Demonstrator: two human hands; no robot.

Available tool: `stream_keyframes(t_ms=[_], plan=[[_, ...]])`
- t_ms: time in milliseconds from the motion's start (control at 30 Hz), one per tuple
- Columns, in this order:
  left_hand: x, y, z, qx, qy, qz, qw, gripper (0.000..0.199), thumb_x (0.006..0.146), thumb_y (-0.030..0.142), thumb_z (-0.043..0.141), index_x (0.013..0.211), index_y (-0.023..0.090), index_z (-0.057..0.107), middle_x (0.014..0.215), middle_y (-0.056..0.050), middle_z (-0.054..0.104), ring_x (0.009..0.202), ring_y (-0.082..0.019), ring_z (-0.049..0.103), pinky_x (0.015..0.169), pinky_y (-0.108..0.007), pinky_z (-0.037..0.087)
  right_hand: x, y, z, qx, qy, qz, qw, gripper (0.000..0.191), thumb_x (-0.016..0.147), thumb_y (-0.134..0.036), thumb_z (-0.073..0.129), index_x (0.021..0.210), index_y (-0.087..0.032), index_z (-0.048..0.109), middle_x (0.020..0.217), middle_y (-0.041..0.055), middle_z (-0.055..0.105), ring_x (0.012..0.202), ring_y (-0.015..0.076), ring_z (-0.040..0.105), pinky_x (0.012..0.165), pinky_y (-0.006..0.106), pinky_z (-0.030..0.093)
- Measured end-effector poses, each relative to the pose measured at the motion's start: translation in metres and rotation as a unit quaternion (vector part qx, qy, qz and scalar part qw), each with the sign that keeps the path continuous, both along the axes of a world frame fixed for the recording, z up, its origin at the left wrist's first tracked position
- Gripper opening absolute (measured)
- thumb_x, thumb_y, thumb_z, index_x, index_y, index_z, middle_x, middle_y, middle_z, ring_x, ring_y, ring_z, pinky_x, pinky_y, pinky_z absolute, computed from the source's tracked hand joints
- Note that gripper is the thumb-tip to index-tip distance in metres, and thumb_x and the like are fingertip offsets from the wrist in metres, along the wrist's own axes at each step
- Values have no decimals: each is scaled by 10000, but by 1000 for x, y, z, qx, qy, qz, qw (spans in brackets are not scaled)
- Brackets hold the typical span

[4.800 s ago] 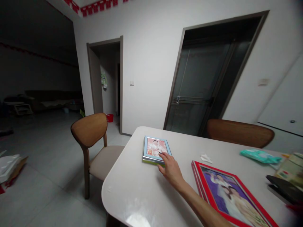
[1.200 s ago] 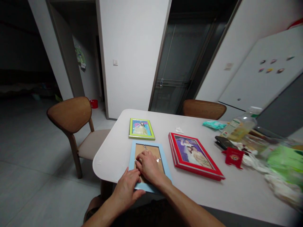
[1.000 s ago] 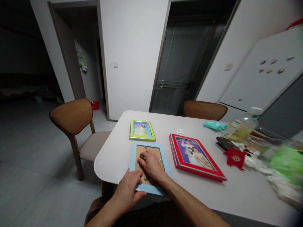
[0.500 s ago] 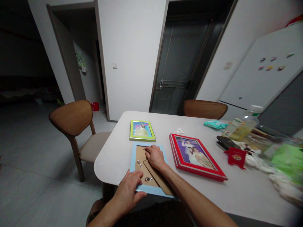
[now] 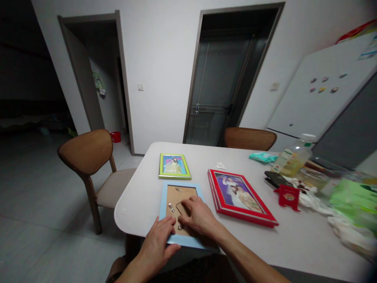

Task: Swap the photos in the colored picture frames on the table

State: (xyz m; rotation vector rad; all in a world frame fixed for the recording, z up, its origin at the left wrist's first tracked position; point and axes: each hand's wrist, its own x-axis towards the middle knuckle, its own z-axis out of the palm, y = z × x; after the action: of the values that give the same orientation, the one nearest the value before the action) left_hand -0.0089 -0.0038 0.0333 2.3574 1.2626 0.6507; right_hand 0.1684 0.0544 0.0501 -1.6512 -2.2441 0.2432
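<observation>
A light blue frame [image 5: 163, 204] lies back side up at the table's near edge, its brown backing board [image 5: 173, 196] showing with small metal clips [image 5: 171, 207] on it. My left hand [image 5: 160, 237] rests on the frame's lower left corner, fingers spread. Over the right part of the backing, my right hand [image 5: 198, 216] has its thumb and forefinger bent around the brown stand flap [image 5: 183, 208], thumb beside the lower clip. Part of the flap is hidden under this hand. Beyond lies a green frame [image 5: 174, 176] with a picture; to the right are stacked red frames [image 5: 244, 214].
On the white table [image 5: 135, 204] at the right are a plastic bottle [image 5: 294, 155], a teal packet [image 5: 262, 157], a black object [image 5: 277, 179], a red card box [image 5: 288, 197] and green plastic bags [image 5: 353, 200]. Wooden chairs stand at the left [image 5: 88, 151] and far side [image 5: 250, 138].
My right hand has moved down from the top clip to the flap and lower clip. The top clip is now uncovered. The camera view has shifted slightly; my left hand stays on the frame.
</observation>
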Motion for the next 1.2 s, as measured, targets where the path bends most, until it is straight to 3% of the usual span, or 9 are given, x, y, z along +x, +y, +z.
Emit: stream_keyframes(t_ms=[233, 400, 567, 633, 700, 800, 933, 1100, 1200], plan=[[0, -1, 2, -12, -46, 6, 999, 343, 676, 195, 588, 1002, 179, 482, 1287, -115, 391, 1201, -225, 315, 1002, -445, 229, -2, -1, -8, -6, 61, -17, 998, 304, 628, -209, 512, 920, -177, 588, 861, 58, 543, 828, 163, 489, 716, 223, 347], [0, 9, 5, -62, -162, 88, 981, 405, 698, 201, 543, 1086, 156, 437, 1319, -142, 325, 1201, -236, 309, 986, -415, 258, -2, 3, 11, 4, 75, -29, 997, 310, 620, -207, 514, 915, -170, 602, 864, 65, 559, 802, 161, 507, 715, 223, 363], [3, 28, 16, -171, -380, 115, 902, 337, 705, 278, 515, 1016, 164, 454, 943, -61, 609, 850, -209, 586, 752, -336, 460, -18, -9, 33, 35, 116, 18, 992, 305, 635, -208, 533, 932, -170, 592, 862, 64, 556, 836, 169, 499, 736, 248, 378], [-6, 34, 21, -227, -444, 128, 857, 355, 680, 309, 537, 995, 168, 454, 802, -19, 628, 672, -177, 609, 614, -288, 482, -16, -11, 35, 42, 145, 43, 988, 303, 675, -242, 523, 966, -174, 573, 892, 63, 558, 859, 166, 498, 754, 260, 380], [-23, 40, 24, -247, -466, 152, 836, 401, 644, 318, 574, 999, 176, 452, 732, 9, 624, 594, -157, 600, 551, -256, 470, -5, -10, 30, 46, 156, 18, 987, 314, 725, -284, 483, 1006, -162, 550, 926, 76, 555, 863, 166, 503, 764, 269, 383], [-59, 48, 23, -249, -436, 190, 843, 414, 604, 294, 605, 977, 179, 466, 708, 20, 618, 570, -140, 590, 518, -222, 447, 20, -6, 12, 31, 95, -76, 992, 352, 753, -290, 439, 1046, -118, 531, 940, 115, 551, 857, 189, 513, 769, 289, 379], [-96, 56, 20, -256, -378, 208, 865, 366, 607, 295, 576, 935, 177, 465, 695, 24, 603, 555, -122, 576, 488, -198, 425, 40, -4, -9, -8, 8, -135, 991, 447, 714, -269, 471, 1135, -119, 470, 980, 136, 539, 902, 225, 511, 768, 295, 369], [-109, 64, 21, -241, -298, 211, 899, 359, 596, 293, 544, 921, 157, 482, 628, 36, 576, 521, -134, 565, 473, -220, 427, 40, 0, -12, -44, 8, -136, 990, 566, 659, -153, 457, 1211, -65, 368, 1006, 166, 558, 928, 226, 521, 786, 287, 357], [-111, 68, 19, -196, -248, 232, 920, 350, 562, 266, 563, 890, 154, 514, 696, 6, 594, 601, -178, 582, 573, -290, 457, 42, 3, -9, -40, 66, -151, 986, 584, 623, -137, 457, 1195, -51, 375, 1008, 170, 559, 916, 229, 527, 786, 295, 363]])
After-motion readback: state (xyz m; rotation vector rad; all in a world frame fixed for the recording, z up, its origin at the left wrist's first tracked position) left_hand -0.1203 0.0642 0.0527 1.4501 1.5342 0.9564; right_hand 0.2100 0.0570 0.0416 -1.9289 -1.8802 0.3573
